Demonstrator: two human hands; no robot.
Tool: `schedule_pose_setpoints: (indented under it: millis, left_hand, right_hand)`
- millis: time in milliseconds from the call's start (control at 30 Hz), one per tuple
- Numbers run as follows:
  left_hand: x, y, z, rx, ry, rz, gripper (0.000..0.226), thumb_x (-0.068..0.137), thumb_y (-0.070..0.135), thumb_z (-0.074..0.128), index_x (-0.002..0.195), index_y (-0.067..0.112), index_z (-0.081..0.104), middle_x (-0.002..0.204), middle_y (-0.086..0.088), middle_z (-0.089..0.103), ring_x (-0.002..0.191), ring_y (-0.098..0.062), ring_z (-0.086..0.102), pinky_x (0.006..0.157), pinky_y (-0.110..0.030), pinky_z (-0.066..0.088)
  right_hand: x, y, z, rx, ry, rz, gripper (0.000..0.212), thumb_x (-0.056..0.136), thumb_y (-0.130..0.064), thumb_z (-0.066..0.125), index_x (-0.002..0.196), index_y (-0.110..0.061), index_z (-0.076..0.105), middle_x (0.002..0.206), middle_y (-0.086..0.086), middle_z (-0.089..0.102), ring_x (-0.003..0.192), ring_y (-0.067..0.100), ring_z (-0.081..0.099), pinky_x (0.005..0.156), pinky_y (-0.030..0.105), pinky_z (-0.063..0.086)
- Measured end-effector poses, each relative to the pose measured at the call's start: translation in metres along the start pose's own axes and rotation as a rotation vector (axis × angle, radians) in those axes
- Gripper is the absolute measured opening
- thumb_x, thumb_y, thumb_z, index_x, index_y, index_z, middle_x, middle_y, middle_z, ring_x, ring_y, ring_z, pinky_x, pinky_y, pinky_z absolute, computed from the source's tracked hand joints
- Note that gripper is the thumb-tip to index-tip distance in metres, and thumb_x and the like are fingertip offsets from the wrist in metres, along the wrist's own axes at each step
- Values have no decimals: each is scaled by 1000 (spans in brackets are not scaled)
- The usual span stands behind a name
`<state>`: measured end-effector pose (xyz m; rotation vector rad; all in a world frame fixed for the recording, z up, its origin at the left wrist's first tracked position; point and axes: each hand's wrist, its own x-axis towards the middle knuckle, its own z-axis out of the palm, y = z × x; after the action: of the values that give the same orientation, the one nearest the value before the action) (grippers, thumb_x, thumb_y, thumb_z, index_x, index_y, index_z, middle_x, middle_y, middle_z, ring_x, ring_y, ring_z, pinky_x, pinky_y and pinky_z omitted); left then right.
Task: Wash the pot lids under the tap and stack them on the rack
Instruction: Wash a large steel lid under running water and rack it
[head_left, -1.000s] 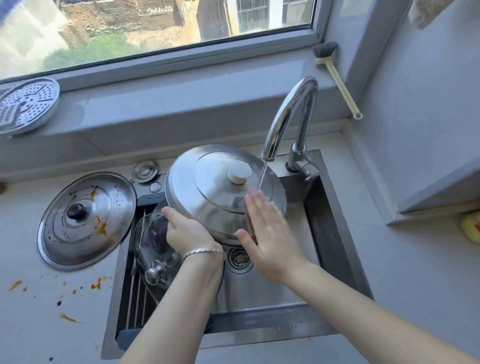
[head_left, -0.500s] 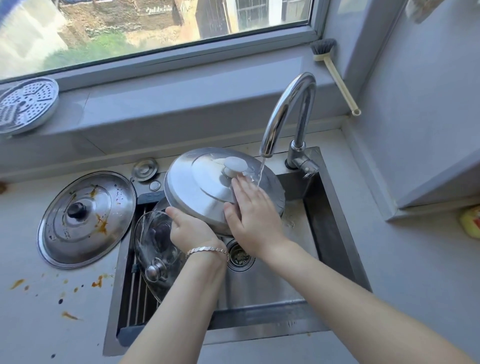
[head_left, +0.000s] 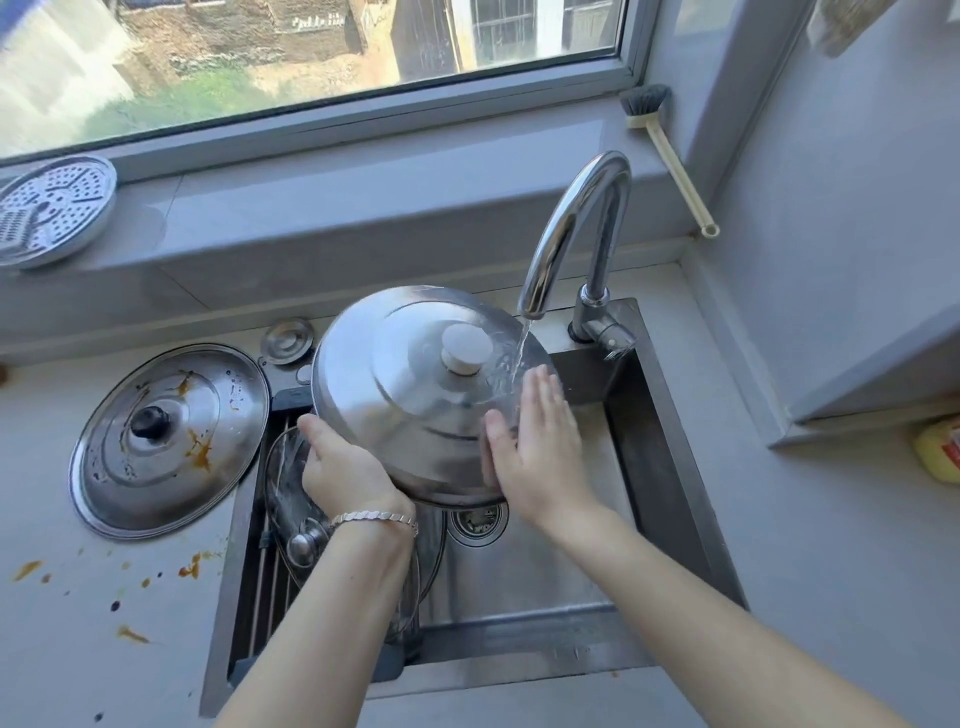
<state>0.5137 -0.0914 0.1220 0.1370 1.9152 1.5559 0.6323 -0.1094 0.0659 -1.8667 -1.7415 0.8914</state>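
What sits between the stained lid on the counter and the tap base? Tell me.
Head view: the domed steel lid, held tilted over the sink in both hands, and a small round metal cap.

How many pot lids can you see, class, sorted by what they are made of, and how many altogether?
Steel lids: 2, the domed steel lid held under the tap by the left hand and right hand, and the stained steel lid on the counter.
Glass lids: 1, the glass lid on the rack.
Total: 3
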Motion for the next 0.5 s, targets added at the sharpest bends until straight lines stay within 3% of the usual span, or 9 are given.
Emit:
schedule_pose_setpoints:
  millis: [133, 233, 333, 400, 500]
  left_hand:
    - [2, -10, -15, 16, -269, -32, 43, 96, 42, 40, 71, 14, 62, 75, -1, 64, 77, -25, 62, 80, -40, 53]
    - [4, -17, -24, 150, -476, -64, 48, 96, 42, 39, 64, 12, 60, 57, 0, 62, 57, -19, 59, 58, -29, 51]
    - [-2, -21, -20, 294, -574, 8, 50, 96, 37, 41, 58, 7, 55, 47, 0, 55, 50, -18, 51, 53, -25, 44]
    - [-8, -23, -12, 341, -585, 69, 49, 96, 34, 42, 57, 7, 54, 50, -1, 55, 54, -17, 49, 53, -25, 42]
    - [-12, -24, -2, 339, -565, 155, 47, 98, 28, 42, 57, 9, 55, 58, -4, 55, 67, -18, 50, 61, -30, 40]
  right_hand:
    - [58, 28, -25, 90, 21, 109, 47, 99, -33, 26, 135, -4, 37, 150, 13, 31, 143, 25, 18, 116, 44, 14]
    - [78, 33, -50, 109, -109, 55, 40, 101, -30, 23, 123, -12, 52, 136, 9, 48, 136, 26, 33, 111, 37, 22]
    - [78, 10, -59, 78, -248, -138, 42, 102, -29, 24, 131, -18, 51, 140, 2, 48, 133, 17, 37, 111, 31, 23]
    - [70, -13, -50, -75, -288, -335, 46, 99, -37, 23, 130, -25, 54, 139, -3, 50, 133, 14, 37, 113, 36, 22]
    - [47, -37, -27, -269, -264, -561, 63, 87, -45, 11, 127, -27, 57, 140, -7, 48, 138, 13, 28, 115, 37, 7]
